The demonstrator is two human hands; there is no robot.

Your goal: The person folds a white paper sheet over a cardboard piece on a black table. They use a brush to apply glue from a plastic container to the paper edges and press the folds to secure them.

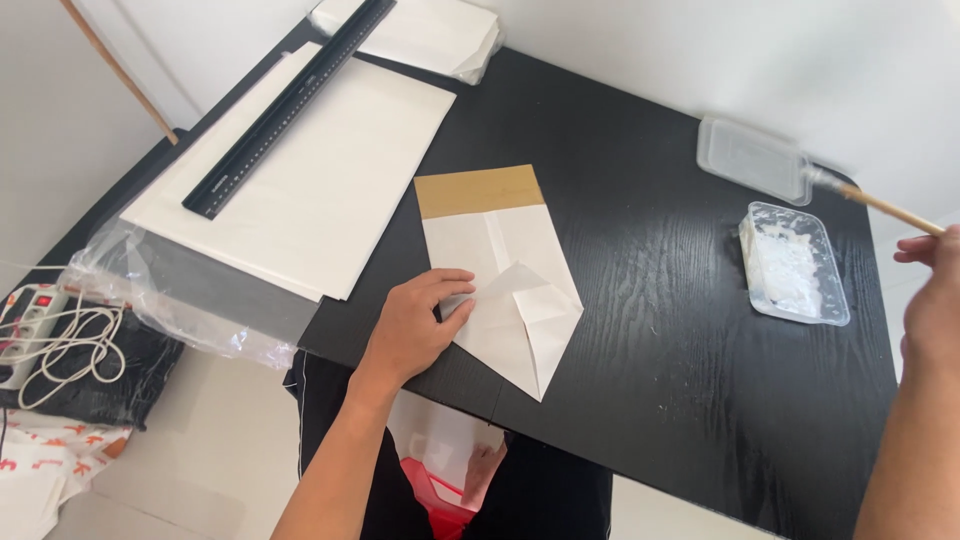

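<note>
Black woodgrain table [650, 330] under folded paper bag [505, 275], white sheets [330, 180] (ruler [290, 105] on top), two plastic tubs [795, 262].

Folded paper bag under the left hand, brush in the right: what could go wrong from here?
1. The left hand pins only one edge of the folded paper bag, so its flaps may spring open.
2. The brush in the right hand could drip paste from the tray onto the black table.
</note>
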